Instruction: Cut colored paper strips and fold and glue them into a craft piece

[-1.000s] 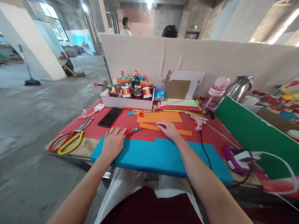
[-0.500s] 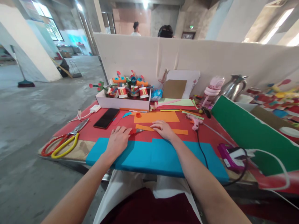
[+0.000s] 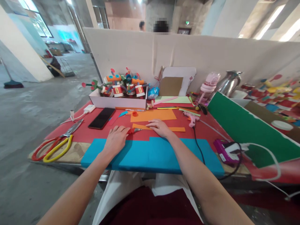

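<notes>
- A bare, grey concrete floor (image 3: 14, 118) spreads across the left side, from near to far.
- A thick, pale, flat-sided pillar (image 3: 18, 50) stands on the left, tilted in view.
- A bright, dark-framed glass window (image 3: 39, 26) sits far left; right of it, a pale wall (image 3: 64, 34) catches a turquoise glow.
- A long, smooth, white partition board (image 3: 122, 47) runs behind the near, red-covered wooden table (image 3: 207, 132).
- Far beyond the board rise a flat, pinkish-tan wall (image 3: 125, 15) and a grey concrete wall (image 3: 159, 11).
- Right of these shines a small, green, lit sign (image 3: 187, 22).
- A small, white ceiling light (image 3: 140, 1) burns far overhead.
</notes>
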`<state>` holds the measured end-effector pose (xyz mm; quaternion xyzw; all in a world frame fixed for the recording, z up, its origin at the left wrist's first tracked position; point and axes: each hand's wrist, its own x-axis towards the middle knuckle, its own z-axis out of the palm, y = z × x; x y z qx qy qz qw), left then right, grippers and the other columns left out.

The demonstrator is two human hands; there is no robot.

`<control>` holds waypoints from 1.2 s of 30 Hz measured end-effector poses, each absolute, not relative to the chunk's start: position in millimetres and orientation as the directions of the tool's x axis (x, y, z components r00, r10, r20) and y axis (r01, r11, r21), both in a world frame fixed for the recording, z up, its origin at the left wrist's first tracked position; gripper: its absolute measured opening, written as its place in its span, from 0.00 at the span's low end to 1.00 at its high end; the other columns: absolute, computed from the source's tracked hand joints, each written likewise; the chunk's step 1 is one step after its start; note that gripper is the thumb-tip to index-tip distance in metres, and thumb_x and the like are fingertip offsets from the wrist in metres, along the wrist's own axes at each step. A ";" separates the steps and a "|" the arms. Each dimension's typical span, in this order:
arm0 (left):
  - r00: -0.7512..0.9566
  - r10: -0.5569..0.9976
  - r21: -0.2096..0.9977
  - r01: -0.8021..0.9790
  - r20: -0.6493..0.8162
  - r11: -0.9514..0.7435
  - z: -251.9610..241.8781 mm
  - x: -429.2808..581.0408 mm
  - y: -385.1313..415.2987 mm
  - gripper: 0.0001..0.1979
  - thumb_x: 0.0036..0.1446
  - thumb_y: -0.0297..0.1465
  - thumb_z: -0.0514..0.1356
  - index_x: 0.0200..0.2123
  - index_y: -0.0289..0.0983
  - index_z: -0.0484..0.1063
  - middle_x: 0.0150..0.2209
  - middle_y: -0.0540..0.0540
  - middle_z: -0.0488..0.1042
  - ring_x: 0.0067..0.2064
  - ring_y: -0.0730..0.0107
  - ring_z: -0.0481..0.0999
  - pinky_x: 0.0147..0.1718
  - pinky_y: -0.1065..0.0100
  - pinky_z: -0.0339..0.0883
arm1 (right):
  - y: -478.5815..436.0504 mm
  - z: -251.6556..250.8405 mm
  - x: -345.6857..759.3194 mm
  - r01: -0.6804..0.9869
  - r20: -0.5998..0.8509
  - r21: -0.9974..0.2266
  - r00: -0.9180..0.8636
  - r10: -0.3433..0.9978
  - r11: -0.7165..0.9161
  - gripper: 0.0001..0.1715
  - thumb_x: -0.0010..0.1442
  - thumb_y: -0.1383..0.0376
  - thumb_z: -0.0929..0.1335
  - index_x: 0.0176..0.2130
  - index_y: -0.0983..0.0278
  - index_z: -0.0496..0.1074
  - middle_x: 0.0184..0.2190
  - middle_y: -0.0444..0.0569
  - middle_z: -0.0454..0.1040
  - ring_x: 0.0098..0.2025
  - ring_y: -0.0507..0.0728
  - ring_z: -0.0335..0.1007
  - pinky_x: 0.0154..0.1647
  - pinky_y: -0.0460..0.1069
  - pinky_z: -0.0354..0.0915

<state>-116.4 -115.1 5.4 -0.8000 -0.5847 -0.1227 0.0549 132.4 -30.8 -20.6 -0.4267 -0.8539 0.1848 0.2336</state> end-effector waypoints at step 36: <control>0.337 0.912 0.055 0.932 0.234 -0.358 6.2 -111.1 -113.6 0.21 0.62 0.30 0.45 0.54 0.37 0.69 0.48 0.39 0.73 0.48 0.52 0.68 0.43 0.55 0.62 | -30.1 -21.9 128.1 0.649 0.236 -0.497 -0.538 0.809 0.577 0.14 0.62 0.66 0.65 0.44 0.56 0.78 0.52 0.48 0.74 0.54 0.57 0.68 0.56 0.53 0.61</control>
